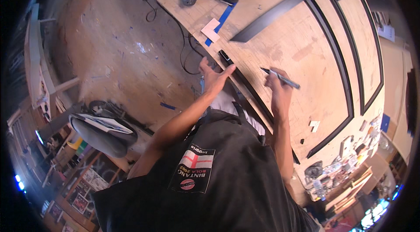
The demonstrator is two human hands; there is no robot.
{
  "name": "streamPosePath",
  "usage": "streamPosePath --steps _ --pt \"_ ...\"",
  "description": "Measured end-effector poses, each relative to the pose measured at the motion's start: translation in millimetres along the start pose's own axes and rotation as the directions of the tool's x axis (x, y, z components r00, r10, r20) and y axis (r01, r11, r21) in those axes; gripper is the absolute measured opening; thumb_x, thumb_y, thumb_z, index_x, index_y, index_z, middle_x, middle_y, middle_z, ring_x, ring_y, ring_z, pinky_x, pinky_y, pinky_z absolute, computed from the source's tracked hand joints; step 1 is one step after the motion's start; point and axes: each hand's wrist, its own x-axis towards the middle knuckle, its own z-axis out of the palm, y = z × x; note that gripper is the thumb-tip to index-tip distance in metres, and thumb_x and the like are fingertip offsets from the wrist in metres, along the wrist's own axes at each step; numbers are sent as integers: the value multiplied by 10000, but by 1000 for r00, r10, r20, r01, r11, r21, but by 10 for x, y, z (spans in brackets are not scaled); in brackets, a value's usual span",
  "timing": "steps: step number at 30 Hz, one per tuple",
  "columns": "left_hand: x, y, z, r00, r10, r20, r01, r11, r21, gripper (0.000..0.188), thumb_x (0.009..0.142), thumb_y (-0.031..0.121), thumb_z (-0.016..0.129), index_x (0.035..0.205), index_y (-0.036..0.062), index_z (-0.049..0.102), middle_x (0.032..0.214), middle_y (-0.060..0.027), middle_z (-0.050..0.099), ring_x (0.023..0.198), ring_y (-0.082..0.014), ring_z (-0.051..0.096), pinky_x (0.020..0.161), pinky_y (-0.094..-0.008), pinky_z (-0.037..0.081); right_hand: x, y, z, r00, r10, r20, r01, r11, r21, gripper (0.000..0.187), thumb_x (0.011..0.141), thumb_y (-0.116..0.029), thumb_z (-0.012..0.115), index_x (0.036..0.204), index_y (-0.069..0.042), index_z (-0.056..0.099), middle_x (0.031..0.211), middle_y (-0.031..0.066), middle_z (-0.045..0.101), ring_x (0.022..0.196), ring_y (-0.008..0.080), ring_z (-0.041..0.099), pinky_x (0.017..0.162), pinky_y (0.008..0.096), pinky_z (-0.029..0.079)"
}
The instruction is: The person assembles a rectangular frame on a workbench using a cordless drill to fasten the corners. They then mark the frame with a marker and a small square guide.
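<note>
My right hand [279, 91] clasps a slim grey marker pen [286, 81]; my left hand [215, 79], fingers spread, is beside a long black strip [252, 93] along the wooden desk's [280, 50] near edge. I judge three sides of the angular black frame [270, 17] laid, one remaining. My right forearm [285, 144] partly hides the strip; left-hand contact is unclear.
</note>
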Motion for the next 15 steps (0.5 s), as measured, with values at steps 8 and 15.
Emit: streamPosePath --steps 8,15 --pt "6 -96 393 982 -161 94 178 961 -210 1172 708 262 982 1469 -116 176 1466 -273 399 1372 -346 461 1147 -424 415 807 44 1092 952 -23 304 182 843 -507 256 942 -192 720 1012 53 745 818 116 748 719 161 687 652 343 545" --pt "-87 63 309 973 -162 164 207 927 -312 1060 725 322 972 1391 -104 266 1318 -252 543 1305 -355 534 1103 -435 440 1140 -16 1417 840 -31 541 418 673 -610 282 953 -232 716 980 47 732 714 82 681 620 135 611 576 317 486"
